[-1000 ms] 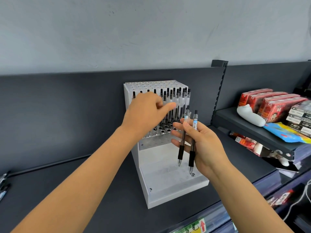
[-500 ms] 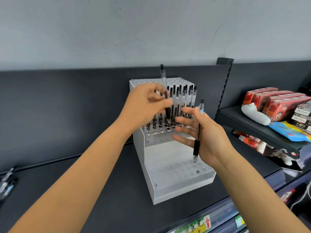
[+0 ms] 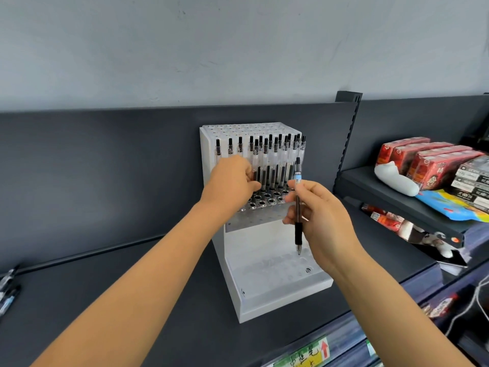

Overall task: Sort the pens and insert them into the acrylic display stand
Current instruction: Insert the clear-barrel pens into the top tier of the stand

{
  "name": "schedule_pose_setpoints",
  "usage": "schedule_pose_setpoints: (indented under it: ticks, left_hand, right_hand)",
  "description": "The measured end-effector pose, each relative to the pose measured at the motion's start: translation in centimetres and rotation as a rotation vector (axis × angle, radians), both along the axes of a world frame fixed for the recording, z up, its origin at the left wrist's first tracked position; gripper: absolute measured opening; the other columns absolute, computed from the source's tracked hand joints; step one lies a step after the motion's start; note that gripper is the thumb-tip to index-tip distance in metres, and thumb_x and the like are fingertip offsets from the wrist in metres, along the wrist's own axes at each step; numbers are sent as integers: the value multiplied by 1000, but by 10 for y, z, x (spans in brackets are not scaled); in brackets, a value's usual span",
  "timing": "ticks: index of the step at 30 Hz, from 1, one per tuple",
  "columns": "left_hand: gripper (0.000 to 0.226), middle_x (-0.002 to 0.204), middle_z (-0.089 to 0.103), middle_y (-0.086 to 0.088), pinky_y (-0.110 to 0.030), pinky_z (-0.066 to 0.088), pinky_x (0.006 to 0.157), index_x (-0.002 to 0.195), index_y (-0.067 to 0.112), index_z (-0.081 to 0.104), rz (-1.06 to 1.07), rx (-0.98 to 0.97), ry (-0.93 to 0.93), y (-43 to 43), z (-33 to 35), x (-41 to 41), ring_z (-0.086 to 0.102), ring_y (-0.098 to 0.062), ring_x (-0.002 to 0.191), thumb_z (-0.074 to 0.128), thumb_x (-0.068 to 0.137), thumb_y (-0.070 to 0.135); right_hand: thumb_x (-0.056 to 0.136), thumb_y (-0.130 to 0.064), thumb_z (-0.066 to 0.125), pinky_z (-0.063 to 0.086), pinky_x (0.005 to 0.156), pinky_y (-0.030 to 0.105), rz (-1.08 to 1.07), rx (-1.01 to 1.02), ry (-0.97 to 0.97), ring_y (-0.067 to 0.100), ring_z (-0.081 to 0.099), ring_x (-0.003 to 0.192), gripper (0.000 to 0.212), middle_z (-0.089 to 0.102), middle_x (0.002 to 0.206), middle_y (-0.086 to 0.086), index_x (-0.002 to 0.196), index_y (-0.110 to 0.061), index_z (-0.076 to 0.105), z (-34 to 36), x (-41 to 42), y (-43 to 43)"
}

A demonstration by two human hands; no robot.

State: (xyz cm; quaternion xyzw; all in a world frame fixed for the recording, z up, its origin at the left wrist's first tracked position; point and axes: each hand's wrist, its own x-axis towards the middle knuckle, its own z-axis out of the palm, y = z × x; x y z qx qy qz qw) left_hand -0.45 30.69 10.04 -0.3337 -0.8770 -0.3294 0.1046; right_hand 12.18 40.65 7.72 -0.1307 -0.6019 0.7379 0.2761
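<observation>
The white acrylic display stand [image 3: 277, 295] sits on the dark shelf in the middle of the head view. Several clear pens with black caps [image 3: 275, 157] stand in its upper tier of holes. My left hand [image 3: 230, 184] reaches into that row from the left, its fingers pinched on a pen [image 3: 255, 157] that stands in a hole. My right hand [image 3: 322, 218] is just right of it and holds one black-grip pen [image 3: 298, 205] upright, tip down, above the stand's lower tier.
A few loose pens [image 3: 6, 290] lie at the shelf's far left edge. On the right, a raised shelf carries red boxes [image 3: 423, 165], a white soft object [image 3: 397, 178] and stacked packets. A black cable [image 3: 92, 251] runs along the back panel.
My left hand took one of the two pens from my right hand, lifted it above the stand, then lowered it into the upper tier. My right hand now holds a single pen.
</observation>
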Motion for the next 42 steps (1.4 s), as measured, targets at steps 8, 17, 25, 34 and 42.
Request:
schedule_pose_setpoints:
  ticks: [8,17,25,34,42]
  left_hand:
    - [27,76,70,-3,-36,57,72,81,11,71,87,-162,94,-8,9,4,66,-20,74,73,82,38]
    - [27,69,70,6,-12,50,59,83,16,71,-328,125,-54,-32,29,38,62,-1,60,87,67,31]
    - [11,76,71,6,-34,60,74,82,24,68,-154,579,-59,-38,21,14,71,-10,72,78,80,21]
    - [16,74,70,3,-29,56,78,89,12,70,-25,310,-43,-23,-11,-4,66,-6,72,76,81,25]
    - [24,78,68,-1,-36,55,75,88,12,69,69,2,91,-20,-4,-1,65,-18,76,70,86,36]
  right_hand:
    - [88,-12,67,59,69,33,-14,31,28,27,68,87,5,72,91,9,93,-12,65,4,6,3]
    - [81,-10,74,58,61,35,33,-26,85,14,64,64,19,62,79,8,93,-9,60,26,-10,-9]
    - [92,-20,63,59,72,32,-141,473,142,17,65,80,11,66,89,1,101,-13,65,20,-16,-3]
    - [85,-60,55,45,94,36,-127,1583,-292,19,55,110,55,61,119,-5,125,-22,57,-16,-12,12]
    - [77,-69,57,42,100,42,-141,1734,-291,24,53,118,74,58,127,1,131,-19,54,-14,-2,6]
